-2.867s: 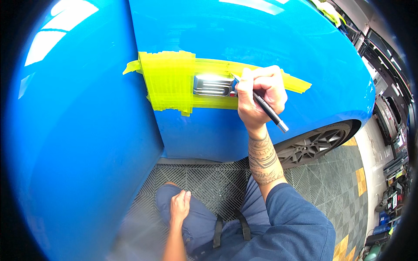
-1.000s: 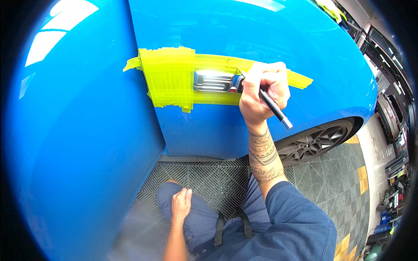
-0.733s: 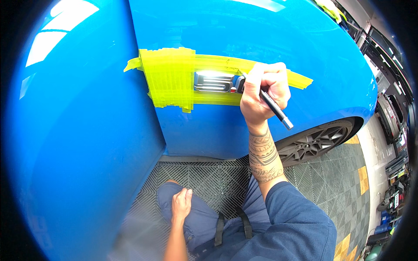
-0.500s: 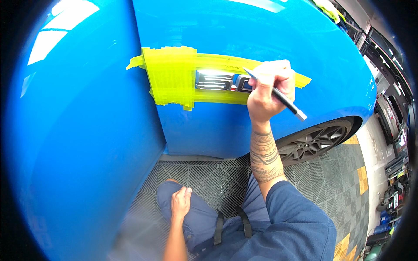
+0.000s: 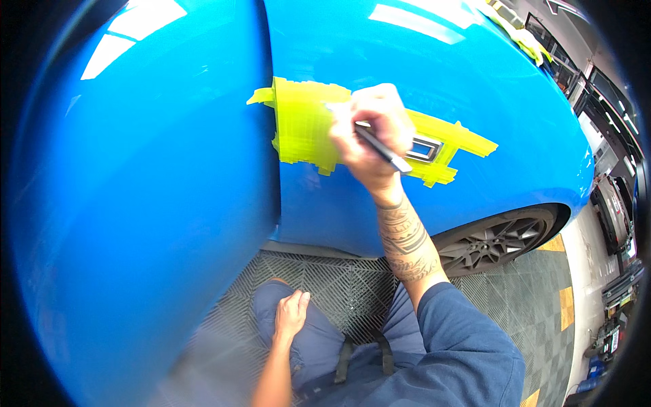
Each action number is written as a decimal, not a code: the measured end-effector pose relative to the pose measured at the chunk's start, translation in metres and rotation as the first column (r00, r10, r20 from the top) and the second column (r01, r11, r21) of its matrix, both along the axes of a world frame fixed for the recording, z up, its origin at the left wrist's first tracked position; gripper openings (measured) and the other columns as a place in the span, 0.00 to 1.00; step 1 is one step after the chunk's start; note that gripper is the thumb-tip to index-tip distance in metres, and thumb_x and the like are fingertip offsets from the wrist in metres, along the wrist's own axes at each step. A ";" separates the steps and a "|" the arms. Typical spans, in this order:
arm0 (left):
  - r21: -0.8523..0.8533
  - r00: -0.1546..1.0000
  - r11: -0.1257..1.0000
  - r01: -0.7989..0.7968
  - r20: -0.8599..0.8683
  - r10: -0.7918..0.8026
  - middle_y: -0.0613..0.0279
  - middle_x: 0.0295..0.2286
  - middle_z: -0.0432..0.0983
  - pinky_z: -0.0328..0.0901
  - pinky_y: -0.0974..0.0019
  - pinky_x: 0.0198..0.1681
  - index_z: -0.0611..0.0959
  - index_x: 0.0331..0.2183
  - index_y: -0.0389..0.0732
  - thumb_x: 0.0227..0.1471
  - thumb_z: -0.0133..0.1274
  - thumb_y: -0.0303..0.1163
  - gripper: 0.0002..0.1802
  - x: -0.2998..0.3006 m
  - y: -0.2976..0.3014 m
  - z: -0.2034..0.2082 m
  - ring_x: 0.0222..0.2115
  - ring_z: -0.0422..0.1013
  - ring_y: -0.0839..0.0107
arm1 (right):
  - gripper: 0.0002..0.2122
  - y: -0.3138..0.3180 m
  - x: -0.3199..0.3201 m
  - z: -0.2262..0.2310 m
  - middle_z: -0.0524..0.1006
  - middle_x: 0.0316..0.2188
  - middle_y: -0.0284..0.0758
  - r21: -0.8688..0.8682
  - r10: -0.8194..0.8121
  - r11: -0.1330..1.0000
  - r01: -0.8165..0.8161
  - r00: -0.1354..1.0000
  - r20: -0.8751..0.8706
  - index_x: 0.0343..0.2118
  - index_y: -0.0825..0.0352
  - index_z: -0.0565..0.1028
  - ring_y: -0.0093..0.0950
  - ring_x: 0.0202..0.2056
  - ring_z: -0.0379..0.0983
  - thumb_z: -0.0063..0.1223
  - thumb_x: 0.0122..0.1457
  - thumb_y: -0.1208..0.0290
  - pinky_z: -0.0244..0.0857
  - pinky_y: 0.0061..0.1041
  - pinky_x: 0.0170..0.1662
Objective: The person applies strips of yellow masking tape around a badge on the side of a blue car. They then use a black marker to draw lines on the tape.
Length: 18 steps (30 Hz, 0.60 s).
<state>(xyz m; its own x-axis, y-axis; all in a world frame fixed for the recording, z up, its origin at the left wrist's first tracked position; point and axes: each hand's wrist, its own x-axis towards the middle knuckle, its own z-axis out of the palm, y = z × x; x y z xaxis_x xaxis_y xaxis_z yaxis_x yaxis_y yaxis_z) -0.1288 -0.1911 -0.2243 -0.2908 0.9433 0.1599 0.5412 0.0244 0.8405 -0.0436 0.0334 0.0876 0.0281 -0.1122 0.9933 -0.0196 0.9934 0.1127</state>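
My right hand (image 5: pixel 373 132) is closed around a black pen-shaped tool (image 5: pixel 381 148) with a silver butt end. Its tip is smeared by motion near yellow-green masking tape (image 5: pixel 305 122) on the blue car's front fender (image 5: pixel 339 210). A chrome-edged badge (image 5: pixel 425 148) shows to the right of the hand, framed by tape; the hand covers the rest of it. My left hand (image 5: pixel 291 312) rests on my left thigh with its fingers curled in, and nothing shows in it.
At the left the blue door (image 5: pixel 156 224) stands swung out past the fender's edge. A wheel (image 5: pixel 495 244) sits low on the right. Ribbed floor tiles (image 5: pixel 325 285) lie underneath. Yellow-green cloth (image 5: pixel 522 41) lies at the car's far edge, and another car (image 5: pixel 610 210) stands beyond.
My right hand has moved left along the badge with the tool, uncovering the badge's right end. My view has shifted, so the car appears further right. My left hand stays on the thigh.
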 end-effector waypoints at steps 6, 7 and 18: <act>0.014 1.000 1.000 0.003 -0.001 -0.003 0.40 0.21 0.72 0.62 0.47 0.28 0.72 0.23 0.34 0.58 0.48 0.41 0.20 -0.004 -0.001 -0.005 0.25 0.69 0.39 | 0.09 0.004 0.024 0.019 0.70 0.28 0.35 -0.225 0.236 0.932 -0.285 0.946 -0.224 0.26 0.67 0.70 0.23 0.29 0.66 0.60 0.48 0.86 0.63 0.19 0.30; -0.014 1.000 1.000 -0.005 0.017 0.005 0.40 0.22 0.72 0.63 0.47 0.28 0.72 0.23 0.34 0.59 0.47 0.41 0.20 -0.002 -0.004 -0.005 0.26 0.70 0.39 | 0.09 0.006 0.024 0.026 0.70 0.27 0.35 -0.201 0.171 0.958 -0.207 0.968 -0.183 0.26 0.67 0.71 0.23 0.29 0.66 0.61 0.48 0.85 0.63 0.20 0.30; 0.000 1.000 1.000 0.001 -0.012 -0.001 0.40 0.22 0.73 0.62 0.47 0.28 0.73 0.23 0.33 0.59 0.46 0.39 0.20 -0.006 0.001 0.002 0.26 0.70 0.39 | 0.10 -0.010 -0.010 0.107 0.72 0.17 0.30 -0.326 0.285 0.902 -0.282 0.958 -0.040 0.23 0.67 0.70 0.19 0.21 0.69 0.64 0.51 0.76 0.60 0.16 0.22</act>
